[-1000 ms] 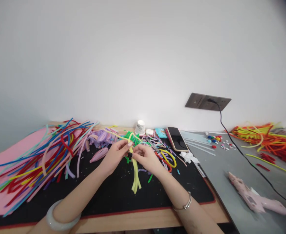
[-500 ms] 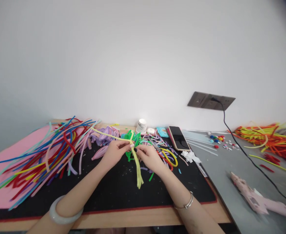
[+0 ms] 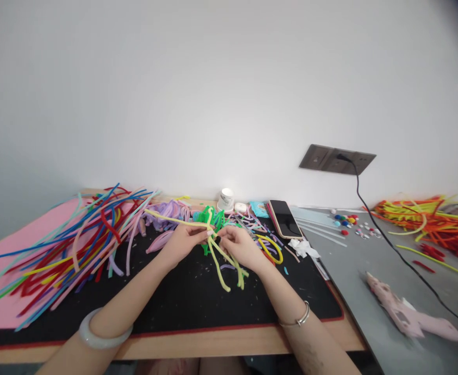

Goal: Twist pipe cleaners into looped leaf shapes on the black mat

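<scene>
Between my two hands, above the black mat (image 3: 174, 307), is a bunch of pale yellow pipe cleaners (image 3: 221, 271). My left hand (image 3: 189, 240) pinches them near a knot-like crossing at the top; one long strand reaches out to the left and a short looped end stands up. My right hand (image 3: 237, 246) is closed, thumb and fingers together on the strands just below the crossing. Several loose ends hang spread apart beneath. Behind the hands lie green pipe cleaners (image 3: 201, 216), partly covered by the fingers.
Many coloured pipe cleaners (image 3: 91, 234) lie on pink sheets at left. A paper cup (image 3: 226, 200), a phone (image 3: 285, 219) and crumpled tissue (image 3: 304, 248) stand farther back. On the grey surface at right are pompoms (image 3: 346, 221), a glue gun (image 3: 408, 315) and a black cord (image 3: 400, 255).
The hanging yellow ends, close together before, now fan apart, with several swung to the right. My right hand has turned slightly; both hands stay at the crossing.
</scene>
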`<state>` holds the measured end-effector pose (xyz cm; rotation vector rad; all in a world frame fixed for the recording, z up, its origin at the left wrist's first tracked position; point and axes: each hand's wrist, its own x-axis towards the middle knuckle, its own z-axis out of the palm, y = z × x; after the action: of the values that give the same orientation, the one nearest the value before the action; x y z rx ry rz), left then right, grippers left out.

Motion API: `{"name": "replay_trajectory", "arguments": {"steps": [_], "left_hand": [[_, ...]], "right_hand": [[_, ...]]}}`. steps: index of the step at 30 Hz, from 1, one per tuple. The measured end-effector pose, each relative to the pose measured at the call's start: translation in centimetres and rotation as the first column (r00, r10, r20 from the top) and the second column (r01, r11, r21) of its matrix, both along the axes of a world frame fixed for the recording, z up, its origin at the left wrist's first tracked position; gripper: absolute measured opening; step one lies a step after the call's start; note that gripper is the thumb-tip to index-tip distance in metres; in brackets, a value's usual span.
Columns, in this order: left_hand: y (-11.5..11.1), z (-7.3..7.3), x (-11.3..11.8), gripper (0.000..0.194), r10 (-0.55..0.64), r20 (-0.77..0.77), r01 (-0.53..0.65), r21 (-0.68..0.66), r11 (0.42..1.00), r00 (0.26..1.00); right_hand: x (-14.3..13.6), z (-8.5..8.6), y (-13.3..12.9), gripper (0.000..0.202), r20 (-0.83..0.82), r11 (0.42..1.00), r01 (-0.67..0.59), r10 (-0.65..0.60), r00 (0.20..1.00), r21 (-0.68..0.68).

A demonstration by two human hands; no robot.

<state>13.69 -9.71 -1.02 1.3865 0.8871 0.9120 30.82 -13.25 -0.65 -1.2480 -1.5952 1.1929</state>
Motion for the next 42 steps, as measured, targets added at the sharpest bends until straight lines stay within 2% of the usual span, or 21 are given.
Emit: {"name": "replay_trajectory", "arguments": {"steps": [4, 7, 13, 24, 27, 31, 37, 39, 42], "left_hand": [[0.0, -0.3, 0.0, 0.027, -0.084, 0.130, 0.100, -0.120, 0.988, 0.988], [0.0, -0.3, -0.1, 0.029, -0.091, 0.141, 0.113, -0.159, 0.981, 0.986], [0.0, -0.3, -0.5, 0.025, -0.118, 0.127, 0.138, -0.157, 0.978, 0.985], [-0.1, -0.5, 0.2, 0.028, -0.087, 0.125, 0.108, -0.167, 0.980, 0.988], [-0.2, -0.5, 0.3, 0.026, -0.110, 0.120, 0.121, -0.093, 0.988, 0.987], [-0.4, -0.3, 0.4, 0.025, -0.154, 0.082, 0.157, -0.029, 0.987, 0.985], [-0.5, -0.4, 0.7, 0.024, -0.196, 0.079, 0.196, 0.000, 0.981, 0.977], [-0.5, -0.5, 0.9, 0.023, -0.185, 0.091, 0.185, 0.011, 0.983, 0.979], [-0.5, -0.6, 1.1, 0.022, -0.187, 0.126, 0.185, 0.023, 0.982, 0.974]], "right_hand": [[0.2, -0.1, 0.3, 0.018, -0.080, 0.998, 0.041, -0.044, 0.996, -0.037], [0.4, 0.0, 0.4, 0.019, -0.055, 0.998, 0.045, -0.048, 0.997, -0.042], [1.0, 0.3, 0.3, 0.014, -0.010, 0.993, 0.027, -0.028, 1.000, -0.115], [0.8, 0.3, 0.2, 0.006, -0.138, 0.986, -0.012, -0.011, 0.990, -0.166], [0.9, 0.3, 0.2, 0.009, -0.124, 0.992, -0.018, 0.003, 0.992, -0.121], [0.4, 0.1, 0.3, 0.022, -0.102, 0.999, -0.003, 0.008, 0.995, 0.053], [-0.5, -0.3, 0.4, 0.017, -0.170, 0.975, 0.094, -0.060, 0.984, 0.201], [-0.6, -0.4, 0.5, 0.019, -0.216, 0.967, 0.134, -0.087, 0.973, 0.216], [-0.6, -0.4, 0.3, 0.024, -0.276, 0.982, 0.114, -0.070, 0.959, 0.148]]}}
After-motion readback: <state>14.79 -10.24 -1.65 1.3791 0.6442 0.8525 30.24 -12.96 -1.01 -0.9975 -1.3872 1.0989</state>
